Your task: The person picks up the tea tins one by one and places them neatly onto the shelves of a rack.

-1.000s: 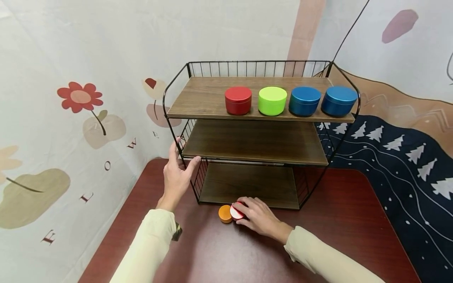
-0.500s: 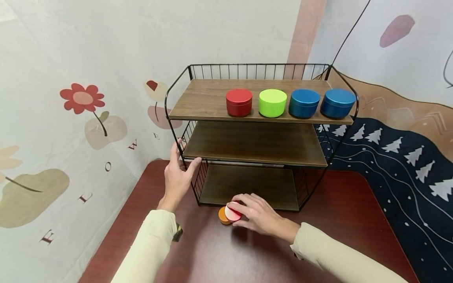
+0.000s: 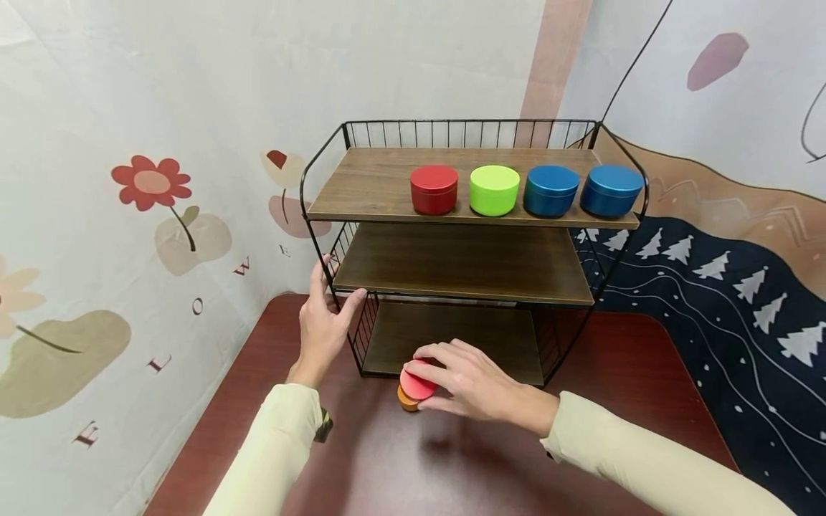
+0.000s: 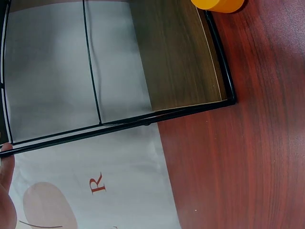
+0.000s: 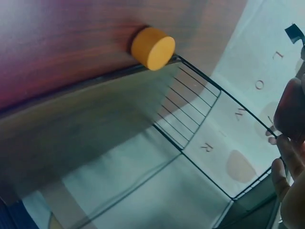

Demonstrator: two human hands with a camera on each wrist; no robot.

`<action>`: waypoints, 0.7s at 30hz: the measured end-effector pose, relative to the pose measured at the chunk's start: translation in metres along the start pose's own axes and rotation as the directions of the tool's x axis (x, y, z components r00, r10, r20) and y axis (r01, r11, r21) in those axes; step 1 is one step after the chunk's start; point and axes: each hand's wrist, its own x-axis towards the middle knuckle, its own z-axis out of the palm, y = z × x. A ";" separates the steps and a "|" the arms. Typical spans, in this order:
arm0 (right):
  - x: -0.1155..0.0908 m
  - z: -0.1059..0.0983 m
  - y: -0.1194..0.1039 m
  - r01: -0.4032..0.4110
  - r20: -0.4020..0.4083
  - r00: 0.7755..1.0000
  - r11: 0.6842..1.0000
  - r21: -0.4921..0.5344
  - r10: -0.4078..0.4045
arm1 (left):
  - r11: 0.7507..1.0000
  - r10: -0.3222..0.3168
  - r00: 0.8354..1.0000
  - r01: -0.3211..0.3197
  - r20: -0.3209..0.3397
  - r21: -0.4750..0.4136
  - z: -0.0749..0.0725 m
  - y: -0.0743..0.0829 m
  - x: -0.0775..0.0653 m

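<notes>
My right hand (image 3: pixel 474 380) grips a round red tin (image 3: pixel 418 383) between thumb and fingers, raised over the table with its flat face tilted upward. In the right wrist view the tin (image 5: pixel 289 107) looks dark at the right edge, by the fingers. Below it on the table stands an orange tin (image 3: pixel 408 403), partly covered by the red one in the head view, right at the rack's front edge. My left hand (image 3: pixel 319 326) holds the left post of the black wire storage rack (image 3: pixel 461 295), thumb in front at the middle shelf and fingers behind the post.
On the rack's top shelf (image 3: pixel 381 179) a red tin (image 3: pixel 434 190), a lime green tin (image 3: pixel 494 190) and two blue tins (image 3: pixel 551 191) stand in a row along the front, toward the right. The rack stands on a reddish-brown table (image 3: pixel 361 466) before a printed cloth backdrop.
My right hand has lifted the red tin off the table, moving up and slightly left, and it now overlaps the orange tin. My left hand stays at the post.
</notes>
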 end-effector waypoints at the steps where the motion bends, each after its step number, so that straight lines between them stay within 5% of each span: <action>1: 0.002 -0.003 0.000 0.007 -0.002 1.000 1.000 -0.007 -0.007 | 1.000 0.000 1.000 0.000 0.001 0.001 0.000 0.000 0.000; 21: 0.052 -0.066 0.005 0.099 0.039 0.995 0.995 -0.034 -0.097 | 1.000 0.002 1.000 -0.002 0.002 0.012 -0.001 0.000 -0.001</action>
